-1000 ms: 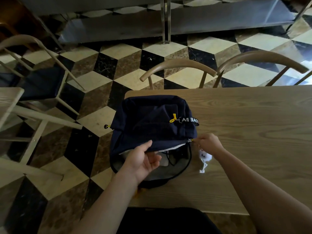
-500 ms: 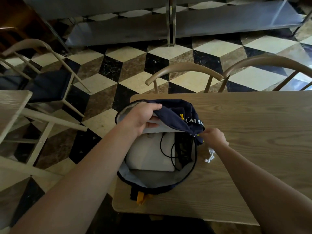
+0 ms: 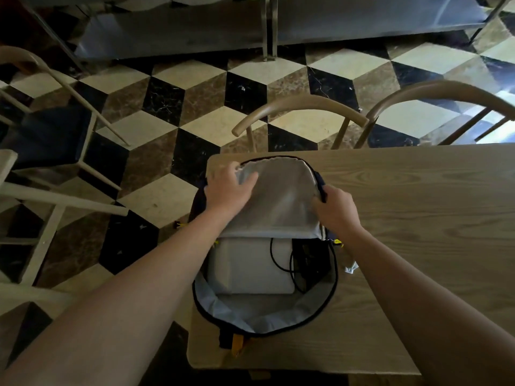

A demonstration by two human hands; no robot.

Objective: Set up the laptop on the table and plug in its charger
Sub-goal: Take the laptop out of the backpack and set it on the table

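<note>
A navy backpack (image 3: 250, 319) with grey lining lies open on the left end of the wooden table (image 3: 418, 218). Its front flap (image 3: 278, 201) is folded back, grey side up. Inside lies a silver laptop (image 3: 250, 268), with a black charger and its cable (image 3: 303, 266) to the right of it. My left hand (image 3: 228, 188) grips the flap's far left corner. My right hand (image 3: 334, 210) holds the flap's right edge. The flap covers the far part of the laptop.
Two curved-back wooden chairs (image 3: 301, 107) stand at the table's far side. Another chair (image 3: 50, 135) and a second table (image 3: 8, 162) are on the left, over a checkered tile floor. A small white tag (image 3: 351, 267) lies beside the backpack.
Both hands have pulled the flap farther back, from half raised to fully folded over. The grey lining now faces up and the laptop and charger are more exposed.
</note>
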